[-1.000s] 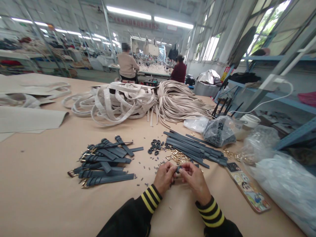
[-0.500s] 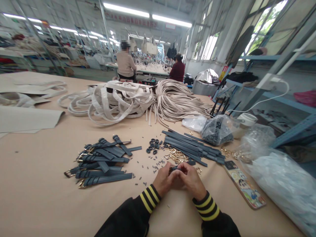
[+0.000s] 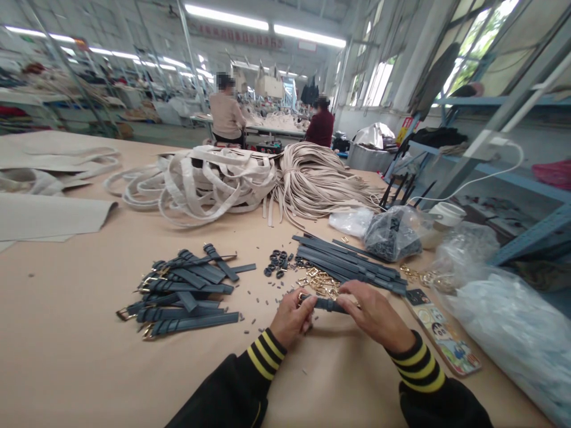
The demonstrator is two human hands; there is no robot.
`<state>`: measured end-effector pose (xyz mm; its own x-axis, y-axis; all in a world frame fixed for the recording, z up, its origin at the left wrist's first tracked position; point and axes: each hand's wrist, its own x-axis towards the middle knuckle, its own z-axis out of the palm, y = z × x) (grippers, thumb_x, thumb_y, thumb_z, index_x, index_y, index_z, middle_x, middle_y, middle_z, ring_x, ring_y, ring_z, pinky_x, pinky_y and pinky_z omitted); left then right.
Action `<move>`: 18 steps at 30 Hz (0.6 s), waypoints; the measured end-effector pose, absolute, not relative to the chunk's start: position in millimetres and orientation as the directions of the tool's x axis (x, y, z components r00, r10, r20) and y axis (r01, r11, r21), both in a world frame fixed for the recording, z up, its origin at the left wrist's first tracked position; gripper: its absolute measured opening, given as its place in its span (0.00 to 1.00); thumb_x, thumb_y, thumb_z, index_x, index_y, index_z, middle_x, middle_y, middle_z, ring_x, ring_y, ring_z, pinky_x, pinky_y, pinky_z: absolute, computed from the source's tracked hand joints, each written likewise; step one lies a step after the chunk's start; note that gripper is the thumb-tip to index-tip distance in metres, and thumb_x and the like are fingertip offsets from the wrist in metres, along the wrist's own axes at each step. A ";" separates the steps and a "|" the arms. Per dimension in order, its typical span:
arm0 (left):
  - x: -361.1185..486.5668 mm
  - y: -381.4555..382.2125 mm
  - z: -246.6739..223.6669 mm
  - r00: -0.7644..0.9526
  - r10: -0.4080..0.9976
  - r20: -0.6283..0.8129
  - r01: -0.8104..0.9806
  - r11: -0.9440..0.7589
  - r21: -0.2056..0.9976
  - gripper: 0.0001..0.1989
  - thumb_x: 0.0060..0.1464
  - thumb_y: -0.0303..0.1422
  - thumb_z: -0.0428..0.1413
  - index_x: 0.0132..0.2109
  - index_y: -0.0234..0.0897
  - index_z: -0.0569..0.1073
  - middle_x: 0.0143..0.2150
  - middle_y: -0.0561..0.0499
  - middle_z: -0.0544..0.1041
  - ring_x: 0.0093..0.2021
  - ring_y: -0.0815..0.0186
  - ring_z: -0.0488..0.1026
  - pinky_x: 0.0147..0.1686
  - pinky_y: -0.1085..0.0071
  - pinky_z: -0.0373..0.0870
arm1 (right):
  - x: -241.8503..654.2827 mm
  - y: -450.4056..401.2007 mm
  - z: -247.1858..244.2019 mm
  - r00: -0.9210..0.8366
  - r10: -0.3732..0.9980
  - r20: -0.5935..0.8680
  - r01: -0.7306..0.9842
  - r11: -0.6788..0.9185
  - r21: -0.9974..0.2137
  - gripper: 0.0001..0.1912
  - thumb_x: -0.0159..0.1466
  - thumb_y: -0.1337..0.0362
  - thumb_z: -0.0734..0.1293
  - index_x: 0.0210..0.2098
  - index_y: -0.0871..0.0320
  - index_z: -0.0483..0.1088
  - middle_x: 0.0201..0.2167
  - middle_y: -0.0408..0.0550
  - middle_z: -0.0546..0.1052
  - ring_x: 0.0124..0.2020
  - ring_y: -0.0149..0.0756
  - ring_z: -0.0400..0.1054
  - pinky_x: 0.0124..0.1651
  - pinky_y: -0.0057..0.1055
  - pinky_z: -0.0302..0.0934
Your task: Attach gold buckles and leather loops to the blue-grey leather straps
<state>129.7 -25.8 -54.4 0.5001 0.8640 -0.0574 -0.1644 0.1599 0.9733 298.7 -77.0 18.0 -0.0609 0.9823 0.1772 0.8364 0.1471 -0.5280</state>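
A dark blue-grey strap (image 3: 328, 304) with a gold buckle at its left end stretches between my hands, a loop around it near the middle. My left hand (image 3: 291, 315) pinches the buckle end. Closed on the strap's right part is my right hand (image 3: 377, 312), whose fingers partly cover it. Just beyond my hands lie loose gold buckles (image 3: 319, 279) and a stack of plain dark straps (image 3: 343, 261). Small dark loops (image 3: 277, 263) sit to the left of these. Further left is a heap of buckled straps (image 3: 187, 285).
Tiny dark bits lie scattered on the table (image 3: 134, 380). Cream straps (image 3: 223, 178) and a tied bundle of strips (image 3: 316, 175) are piled behind. To the right are a phone (image 3: 444, 333) and clear plastic bags (image 3: 513, 333). Two people (image 3: 226, 113) are in the background.
My hands have moved apart, the right one going rightward. More of the strap and its gold buckle now shows between them.
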 end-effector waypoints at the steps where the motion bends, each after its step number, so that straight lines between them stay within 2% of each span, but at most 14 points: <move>1: 129.7 -26.0 -54.3 0.504 0.862 -0.057 -0.162 0.159 0.974 0.15 0.48 0.43 0.52 0.27 0.36 0.59 0.13 0.62 0.61 0.09 0.78 0.54 0.09 0.81 0.52 | 298.9 -77.6 18.1 -0.111 0.989 0.093 0.837 0.144 -0.528 0.09 0.59 0.61 0.60 0.29 0.57 0.69 0.27 0.47 0.74 0.31 0.37 0.66 0.35 0.31 0.57; 4: 129.7 -27.2 -55.0 0.524 0.851 -0.037 -0.125 0.120 0.985 0.15 0.49 0.43 0.52 0.28 0.36 0.59 0.12 0.62 0.61 0.09 0.78 0.54 0.09 0.82 0.51 | 294.8 -79.9 13.7 -0.231 0.969 -0.087 0.778 0.131 -0.614 0.13 0.61 0.63 0.57 0.22 0.57 0.65 0.18 0.43 0.71 0.21 0.31 0.65 0.27 0.27 0.56; 9: 130.3 -28.9 -57.0 0.572 0.820 -0.018 -0.053 0.059 0.997 0.14 0.50 0.43 0.51 0.27 0.36 0.60 0.12 0.61 0.62 0.10 0.77 0.56 0.10 0.81 0.50 | 288.2 -81.4 2.4 -0.273 0.939 -0.208 0.598 -0.004 -0.801 0.12 0.62 0.63 0.55 0.24 0.58 0.63 0.19 0.42 0.72 0.18 0.28 0.64 0.23 0.23 0.57; 13: 129.9 -29.7 -55.5 0.586 0.811 -0.008 -0.014 0.020 1.000 0.13 0.50 0.41 0.50 0.28 0.36 0.60 0.12 0.61 0.62 0.10 0.77 0.56 0.10 0.80 0.50 | 288.4 -80.8 -2.3 -0.285 0.940 -0.188 0.568 0.008 -0.823 0.12 0.62 0.63 0.55 0.25 0.59 0.64 0.22 0.43 0.73 0.19 0.28 0.63 0.24 0.24 0.56; 16: 129.4 -30.3 -54.2 0.595 0.803 0.000 0.002 -0.002 1.000 0.12 0.51 0.41 0.50 0.28 0.36 0.61 0.12 0.61 0.62 0.10 0.76 0.57 0.11 0.80 0.52 | 287.2 -80.6 -3.0 -0.272 0.958 -0.091 0.609 0.098 -0.787 0.14 0.61 0.64 0.56 0.22 0.59 0.64 0.19 0.41 0.69 0.22 0.29 0.62 0.27 0.24 0.54; 18: 129.1 -30.6 -53.8 0.593 0.805 0.008 0.007 -0.015 1.000 0.12 0.51 0.40 0.50 0.28 0.36 0.61 0.13 0.60 0.62 0.10 0.76 0.57 0.12 0.79 0.52 | 285.2 -80.0 -3.8 -0.252 0.965 -0.071 0.602 0.098 -0.792 0.15 0.61 0.63 0.57 0.20 0.59 0.63 0.17 0.40 0.66 0.21 0.28 0.60 0.26 0.24 0.52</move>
<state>129.1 -30.6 -53.8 0.5929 0.8052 0.0085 0.0066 -0.0154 0.9999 285.2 -80.0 -3.8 -0.2516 0.9652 -0.0713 0.6020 0.0984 -0.7924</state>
